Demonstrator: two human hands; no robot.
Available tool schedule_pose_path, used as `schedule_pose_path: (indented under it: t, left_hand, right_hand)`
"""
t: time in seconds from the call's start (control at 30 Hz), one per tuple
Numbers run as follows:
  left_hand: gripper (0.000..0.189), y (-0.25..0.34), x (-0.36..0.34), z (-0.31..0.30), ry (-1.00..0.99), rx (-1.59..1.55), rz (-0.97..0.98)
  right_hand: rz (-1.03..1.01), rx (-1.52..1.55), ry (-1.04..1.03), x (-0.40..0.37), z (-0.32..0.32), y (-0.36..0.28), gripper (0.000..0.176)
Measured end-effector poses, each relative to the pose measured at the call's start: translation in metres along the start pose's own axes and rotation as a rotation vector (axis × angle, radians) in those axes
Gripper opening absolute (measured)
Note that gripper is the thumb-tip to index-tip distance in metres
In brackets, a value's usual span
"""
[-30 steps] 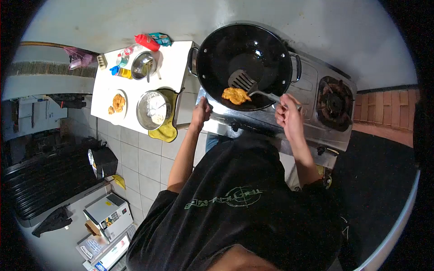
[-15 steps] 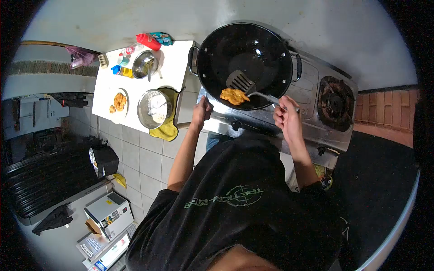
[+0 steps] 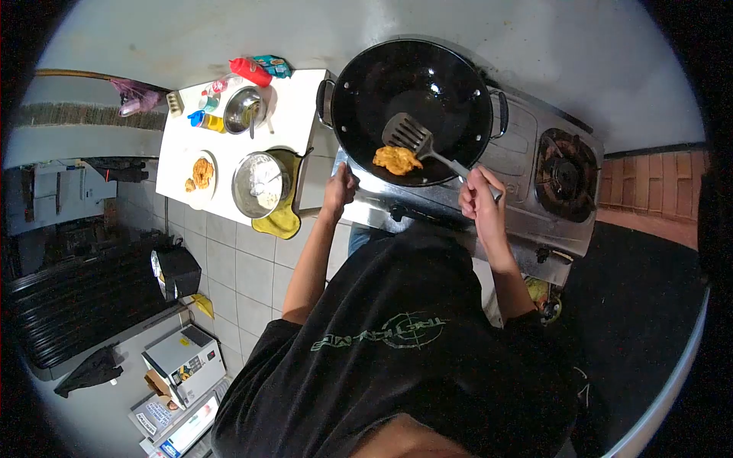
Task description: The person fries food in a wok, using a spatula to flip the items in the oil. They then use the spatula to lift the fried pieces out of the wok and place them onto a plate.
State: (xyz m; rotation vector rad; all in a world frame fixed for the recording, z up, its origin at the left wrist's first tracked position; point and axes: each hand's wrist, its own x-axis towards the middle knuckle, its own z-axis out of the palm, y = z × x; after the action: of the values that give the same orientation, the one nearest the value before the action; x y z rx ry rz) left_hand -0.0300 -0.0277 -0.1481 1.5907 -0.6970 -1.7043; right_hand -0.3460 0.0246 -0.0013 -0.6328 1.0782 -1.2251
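My right hand (image 3: 482, 197) is wrapped round the handle of a slotted spatula (image 3: 409, 133), whose head is down in a large black wok (image 3: 363, 91). Just below the spatula's head, on the near inner wall of the wok, lies a golden-brown fried piece (image 3: 397, 160). Dark, shiny oil shows in the bowl of the wok. My left hand (image 3: 340, 191) is closed in a fist in front of the wok's left side, its thumb pointing up, with nothing seen in it.
A steel stove (image 3: 511, 130) carries the wok, with a bare burner (image 3: 565, 174) on the right. On the white table (image 3: 183, 153) at left stand a plate (image 3: 208, 195) of fried pieces, a flour bowl (image 3: 243, 204), a smaller metal bowl (image 3: 229, 114) and a red bottle (image 3: 250, 72).
The spatula's head has turned a little and its slots show more plainly above the fried piece. My right hand has shifted slightly; my left fist has stayed put.
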Motion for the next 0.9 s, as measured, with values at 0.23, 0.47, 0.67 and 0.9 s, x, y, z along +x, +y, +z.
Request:
schedule_pose_path:
  t: [0.23,0.47,0.67,0.9]
  left_hand:
    - [0.056,-0.001,0.002,-0.002,-0.036,-0.033,-0.016]
    - [0.058,-0.002,0.002,0.001,0.050,-0.003,-0.011]
    - [0.058,-0.004,0.006,-0.002,-0.001,-0.050,0.001]
    - [0.058,-0.003,0.004,-0.004,-0.028,-0.043,-0.024]
  right_hand:
    - [0.032,-0.152,-0.001,0.004,0.015,-0.008,0.035]
    - [-0.005,-0.246,-0.110,0.008,0.019,-0.009,0.035]
    - [-0.012,-0.236,-0.077,-0.004,0.025,0.000,0.038]
    - [0.161,0.037,-0.047,0.004,0.017,-0.010,0.032]
